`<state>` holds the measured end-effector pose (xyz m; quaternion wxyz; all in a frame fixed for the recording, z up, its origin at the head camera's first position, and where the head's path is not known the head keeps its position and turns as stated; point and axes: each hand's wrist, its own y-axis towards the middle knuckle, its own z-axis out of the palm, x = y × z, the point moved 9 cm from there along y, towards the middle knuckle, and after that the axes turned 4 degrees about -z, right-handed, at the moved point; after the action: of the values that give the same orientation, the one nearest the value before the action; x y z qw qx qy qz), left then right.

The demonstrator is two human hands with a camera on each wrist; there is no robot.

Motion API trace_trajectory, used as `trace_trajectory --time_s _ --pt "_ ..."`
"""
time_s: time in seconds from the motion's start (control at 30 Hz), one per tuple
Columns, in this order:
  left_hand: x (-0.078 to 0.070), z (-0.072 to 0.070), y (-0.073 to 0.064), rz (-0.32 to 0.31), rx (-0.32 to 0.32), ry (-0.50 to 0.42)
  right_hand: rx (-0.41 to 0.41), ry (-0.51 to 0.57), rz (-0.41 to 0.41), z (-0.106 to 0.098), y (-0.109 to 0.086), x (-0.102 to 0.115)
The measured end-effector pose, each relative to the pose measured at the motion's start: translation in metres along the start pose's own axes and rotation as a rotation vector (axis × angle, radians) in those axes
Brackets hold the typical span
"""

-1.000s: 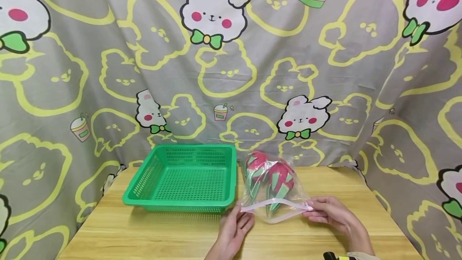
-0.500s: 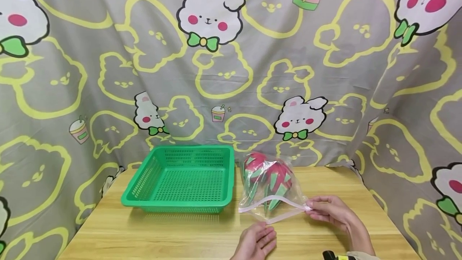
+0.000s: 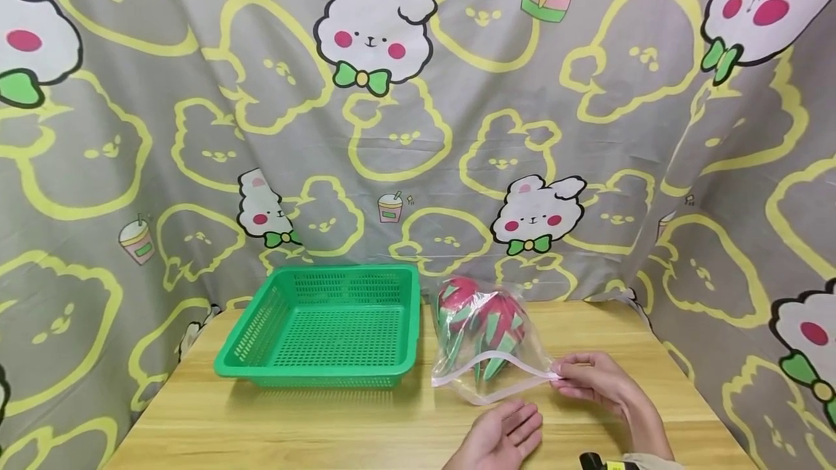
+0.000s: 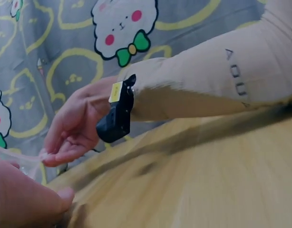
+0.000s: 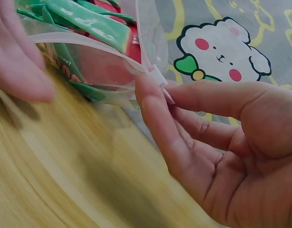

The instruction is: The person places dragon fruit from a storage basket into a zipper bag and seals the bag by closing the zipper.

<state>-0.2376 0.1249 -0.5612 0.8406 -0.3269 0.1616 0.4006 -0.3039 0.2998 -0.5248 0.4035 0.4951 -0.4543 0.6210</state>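
Observation:
A clear zip bag (image 3: 532,343) lies on the table with its mouth gaping toward me. Inside are two red-and-green items (image 3: 501,325) shaped like dragon fruits, with long green leaf-like strips. My right hand (image 3: 597,383) pinches the right corner of the bag's mouth between thumb and fingers. A small white slider (image 5: 157,77) shows at those fingertips in the right wrist view. My left hand (image 3: 501,434) is just in front of the bag's mouth, palm turned up, fingers extended and holding nothing.
A green perforated plastic basket (image 3: 316,370) stands on the wooden table (image 3: 294,426), left of the bag. A patterned grey curtain (image 3: 418,114) hangs behind and along both sides. A black wrist camera (image 4: 118,116) sits on the right forearm.
My left hand has let go of the bag's left corner and moved right, in front of the mouth. My right hand keeps its pinch on the right corner.

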Motion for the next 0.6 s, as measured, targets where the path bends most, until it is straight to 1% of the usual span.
trace_trajectory --time_s 0.07,0.2,0.3,0.4,0.5,0.6 --pt "0.002 0.007 0.006 0.02 -0.014 -0.025 0.003 -0.017 -0.011 0.0 0.0 0.002" --pt "0.003 0.016 0.016 0.08 -0.041 -0.08 -0.001 -0.065 -0.028 -0.001 -0.001 0.003" --pt "0.005 0.019 0.021 0.108 -0.057 -0.132 -0.005 -0.089 -0.031 -0.001 -0.002 0.004" --pt "0.007 0.02 0.025 0.113 -0.076 -0.169 -0.009 -0.097 -0.03 -0.001 -0.003 0.005" --pt "0.007 0.025 0.03 0.116 -0.079 -0.157 -0.002 -0.1 -0.036 0.0 -0.003 0.007" --pt "0.007 0.032 0.033 0.133 -0.087 -0.109 0.006 -0.094 -0.04 0.001 -0.003 0.008"
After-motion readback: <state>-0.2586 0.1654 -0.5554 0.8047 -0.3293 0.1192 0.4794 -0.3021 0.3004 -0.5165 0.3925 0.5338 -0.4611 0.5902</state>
